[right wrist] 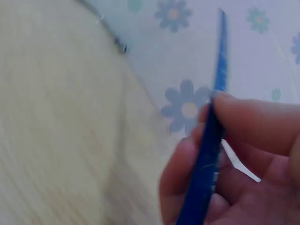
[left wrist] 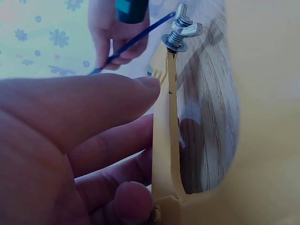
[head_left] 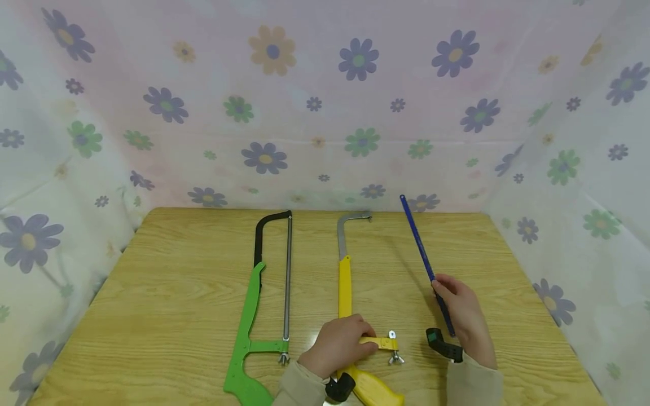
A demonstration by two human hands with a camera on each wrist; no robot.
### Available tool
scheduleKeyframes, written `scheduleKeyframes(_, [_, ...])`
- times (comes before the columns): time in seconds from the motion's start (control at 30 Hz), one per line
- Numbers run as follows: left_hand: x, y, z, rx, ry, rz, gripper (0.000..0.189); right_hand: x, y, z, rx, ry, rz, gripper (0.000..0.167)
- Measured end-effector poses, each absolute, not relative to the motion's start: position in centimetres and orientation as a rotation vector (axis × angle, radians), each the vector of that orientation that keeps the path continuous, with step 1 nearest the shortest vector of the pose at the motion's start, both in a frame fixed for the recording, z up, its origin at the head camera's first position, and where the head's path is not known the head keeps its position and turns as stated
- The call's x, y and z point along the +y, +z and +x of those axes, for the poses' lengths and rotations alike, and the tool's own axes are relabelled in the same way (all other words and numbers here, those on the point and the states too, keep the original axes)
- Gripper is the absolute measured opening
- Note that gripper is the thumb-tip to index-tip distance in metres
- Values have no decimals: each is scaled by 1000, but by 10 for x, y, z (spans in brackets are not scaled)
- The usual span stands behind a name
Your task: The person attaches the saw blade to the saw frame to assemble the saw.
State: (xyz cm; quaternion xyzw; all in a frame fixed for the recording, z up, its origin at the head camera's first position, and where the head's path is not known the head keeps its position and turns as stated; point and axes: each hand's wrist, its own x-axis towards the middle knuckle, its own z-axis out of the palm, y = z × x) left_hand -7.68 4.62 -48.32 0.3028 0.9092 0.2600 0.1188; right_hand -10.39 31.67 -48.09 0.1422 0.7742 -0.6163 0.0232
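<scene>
Beige sleeves [head_left: 299, 388] lie nearest the head camera; left hand [head_left: 342, 343] grips yellow saw [head_left: 345, 285], right hand [head_left: 468, 316] pinches flat blue blade [head_left: 418, 239] over grained table [head_left: 172, 293], right of saw. Left wrist view: shiny metal wing nut [left wrist: 191, 31] on saw. Right wrist view: blade's paint is scuffed.

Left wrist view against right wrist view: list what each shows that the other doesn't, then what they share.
Only the left wrist view shows the left hand, gripping the yellow saw's crosspiece, that saw's wing nut and the right wrist's camera. Only the right wrist view shows the saw's far end, blurred. Both show the right hand holding the blue blade, the table and the flowered cloth.
</scene>
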Motion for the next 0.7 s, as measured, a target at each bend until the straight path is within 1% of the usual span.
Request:
scheduleKeyframes(0.07, [46,-483,-77,2665,754,891,17,315,-479,-104,2170,-2196,412,41])
scheduleKeyframes(0.13, [46,-483,-77,2669,748,894,17,312,-478,-106,1865,-2494,328,28])
scheduleKeyframes(0.2, [46,-483,-77,2670,747,893,17,309,-478,-108,1576,-2693,230,18])
scheduleKeyframes(0.27, [46,-483,-77,2671,747,893,17,305,-480,-111,1364,-2790,139,16])
scheduleKeyframes(0.33, [47,-484,-77,2672,745,891,17,302,-481,-113,1287,-2805,105,19])
scheduleKeyframes(0.43, [47,-485,-77,2674,739,892,18,297,-484,-115,1332,-2764,112,19])
scheduleKeyframes(0.63, [48,-486,-77,2678,726,890,18,292,-486,-117,1437,-2688,200,15])
scheduleKeyframes(0.7, [47,-486,-78,2678,727,889,18,290,-486,-118,1505,-2636,249,11])
